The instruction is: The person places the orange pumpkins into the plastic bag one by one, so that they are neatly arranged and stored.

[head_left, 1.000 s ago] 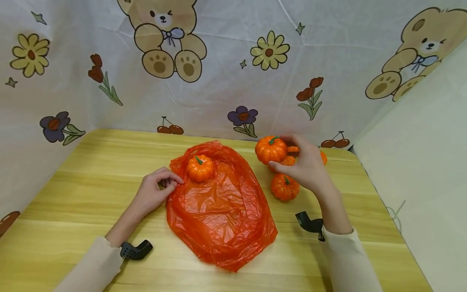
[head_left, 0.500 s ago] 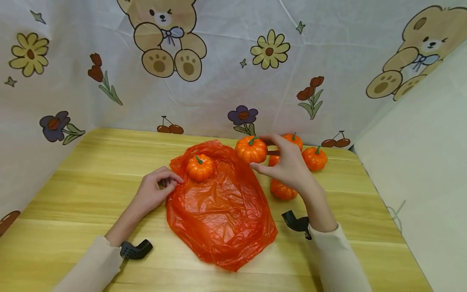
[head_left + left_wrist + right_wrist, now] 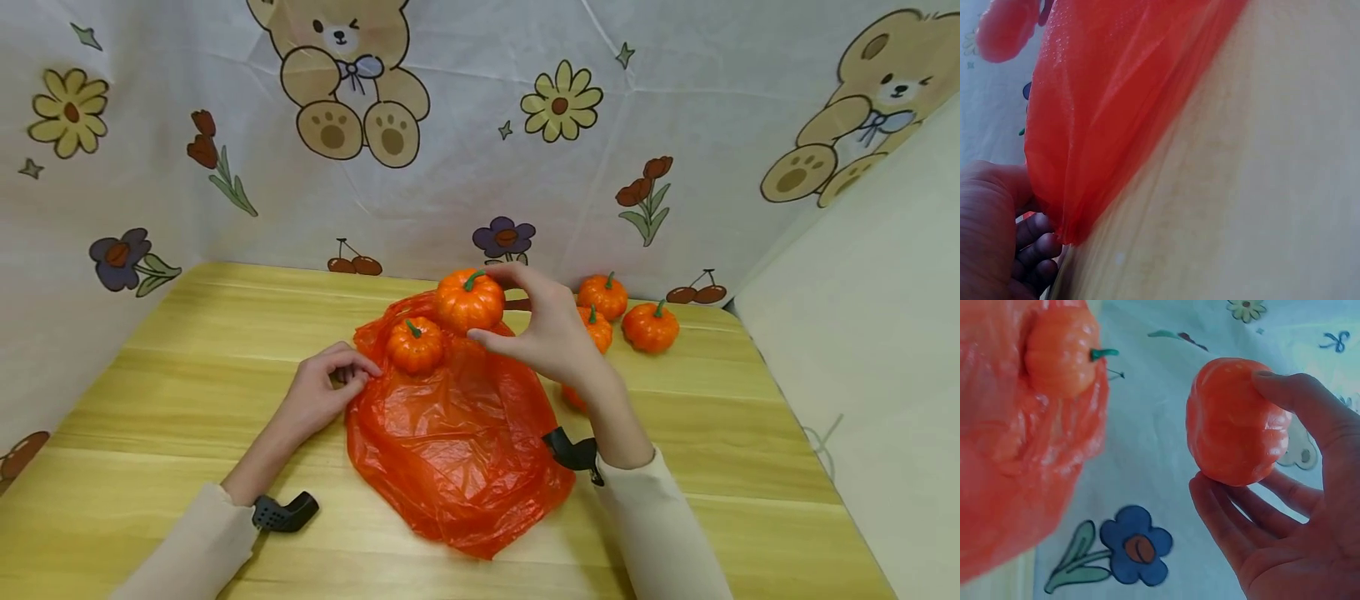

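Observation:
A thin red plastic bag (image 3: 450,450) lies spread on the table. My left hand (image 3: 327,387) pinches its left edge between thumb and fingers; the left wrist view shows the gathered film at the left fingertips (image 3: 1047,244). My right hand (image 3: 551,325) grips a small orange pumpkin (image 3: 470,302) with a green stem, held above the bag's far side. In the right wrist view the thumb is on one side of this pumpkin (image 3: 1235,422) and the fingers on the other. Another small pumpkin (image 3: 416,346) rests on the bag at its upper left, just beside the held one.
Several more small pumpkins (image 3: 650,327) stand on the wooden table (image 3: 712,450) to the right, partly hidden behind the right hand and wrist. A cartoon-printed cloth (image 3: 450,200) hangs along the table's back edge. A pale wall (image 3: 862,333) borders the right side.
My right hand has carried the pumpkin leftward from above the group on the right to over the bag, uncovering some of that group. My left hand keeps its pinch on the bag edge.

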Demonstrator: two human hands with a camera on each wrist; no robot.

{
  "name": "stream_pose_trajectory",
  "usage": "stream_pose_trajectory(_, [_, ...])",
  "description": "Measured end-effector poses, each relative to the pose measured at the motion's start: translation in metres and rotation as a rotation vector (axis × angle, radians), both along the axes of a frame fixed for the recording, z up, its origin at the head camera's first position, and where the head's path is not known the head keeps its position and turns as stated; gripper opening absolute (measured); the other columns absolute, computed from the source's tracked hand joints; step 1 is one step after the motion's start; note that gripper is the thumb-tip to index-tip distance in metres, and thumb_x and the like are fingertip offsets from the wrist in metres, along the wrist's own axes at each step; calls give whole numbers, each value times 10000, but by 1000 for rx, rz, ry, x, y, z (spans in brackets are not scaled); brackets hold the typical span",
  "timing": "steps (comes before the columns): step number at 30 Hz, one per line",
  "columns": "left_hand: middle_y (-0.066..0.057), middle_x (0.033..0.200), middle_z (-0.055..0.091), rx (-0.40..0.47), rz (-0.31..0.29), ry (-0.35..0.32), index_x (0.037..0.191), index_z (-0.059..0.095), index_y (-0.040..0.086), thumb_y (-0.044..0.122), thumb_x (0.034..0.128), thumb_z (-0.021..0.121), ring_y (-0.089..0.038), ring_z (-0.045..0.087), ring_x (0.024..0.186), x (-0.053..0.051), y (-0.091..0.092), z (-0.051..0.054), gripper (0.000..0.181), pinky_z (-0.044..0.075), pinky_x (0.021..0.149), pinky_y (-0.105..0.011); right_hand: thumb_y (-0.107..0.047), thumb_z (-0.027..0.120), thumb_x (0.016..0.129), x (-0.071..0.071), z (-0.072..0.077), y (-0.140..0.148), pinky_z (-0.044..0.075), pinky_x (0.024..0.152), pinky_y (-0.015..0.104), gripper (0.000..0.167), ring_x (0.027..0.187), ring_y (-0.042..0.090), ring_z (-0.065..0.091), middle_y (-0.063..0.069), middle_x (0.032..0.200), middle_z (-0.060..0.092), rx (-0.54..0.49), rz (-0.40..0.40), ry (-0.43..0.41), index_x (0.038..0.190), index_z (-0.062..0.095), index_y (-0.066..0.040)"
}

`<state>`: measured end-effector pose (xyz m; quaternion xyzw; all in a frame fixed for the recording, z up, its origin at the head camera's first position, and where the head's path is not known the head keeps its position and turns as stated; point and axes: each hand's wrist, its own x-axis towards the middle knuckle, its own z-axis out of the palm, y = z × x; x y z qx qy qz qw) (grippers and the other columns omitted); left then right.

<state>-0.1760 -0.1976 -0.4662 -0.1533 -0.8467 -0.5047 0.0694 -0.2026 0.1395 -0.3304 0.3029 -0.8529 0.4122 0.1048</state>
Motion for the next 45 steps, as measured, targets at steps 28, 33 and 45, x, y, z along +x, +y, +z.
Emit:
stream_pose_trajectory(28, [-47, 930, 682, 3, -8, 1, 962, 801, 190, 3, 957, 699, -172, 526, 766, -2, 3, -3, 213, 433, 659, -230, -359, 919, 797, 18, -52, -48, 567, 990, 376, 648, 1118, 121, 659, -74, 1258, 669, 238, 180, -104, 1333, 607, -172])
stream_pose_trajectory(33, [-38, 922, 682, 4, -10, 8, 954, 797, 208, -7, 954, 698, -169, 528, 762, -2, 1, -3, 237, 435, 660, -229, -383, 913, 799, 20, -59, -54, 538, 1020, 343, 650, 1138, 95, 655, -93, 1252, 676, 271, 214, -120, 1341, 605, -197])
stream_pose_trajectory(45, [-30, 915, 669, 6, -7, 13, 956, 801, 206, -2, 956, 706, -170, 525, 763, -2, 0, -3, 229, 432, 665, -225, -407, 922, 804, 22, -71, -62, 526, 1042, 338, 676, 1155, 115, 648, -47, 1266, 681, 356, 220, -127, 1353, 601, -178])
